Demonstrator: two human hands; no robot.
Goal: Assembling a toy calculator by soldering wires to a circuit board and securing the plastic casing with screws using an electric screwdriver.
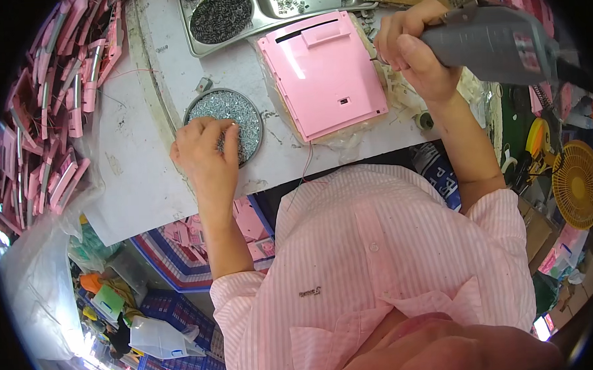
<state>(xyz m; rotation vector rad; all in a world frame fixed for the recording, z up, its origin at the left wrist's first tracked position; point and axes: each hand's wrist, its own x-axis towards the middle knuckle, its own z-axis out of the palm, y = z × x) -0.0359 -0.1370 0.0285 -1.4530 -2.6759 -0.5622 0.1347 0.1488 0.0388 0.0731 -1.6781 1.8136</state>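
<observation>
My left hand [209, 146] is over a round dish of small silver screws [249, 137], its fingers curled and the thumb drawn in near the index finger. Whatever is between those fingertips is too small to make out. My right hand [420, 50] is wrapped around the front of a grey electric screwdriver [482, 44], whose thin bit points left at the right edge of a pink plastic housing [328, 84]. That housing lies flat on clear plastic film, with a slot near its top and a small dark opening lower down. Thin wires [307, 163] trail from its lower edge.
A metal tray [256, 25] at the back holds dark springs and small metal parts. Many pink housings [54, 96] are piled at the left. Below the table edge stands a blue-rimmed basket [175, 283] of pink parts. A yellow fan [574, 185] is at the right.
</observation>
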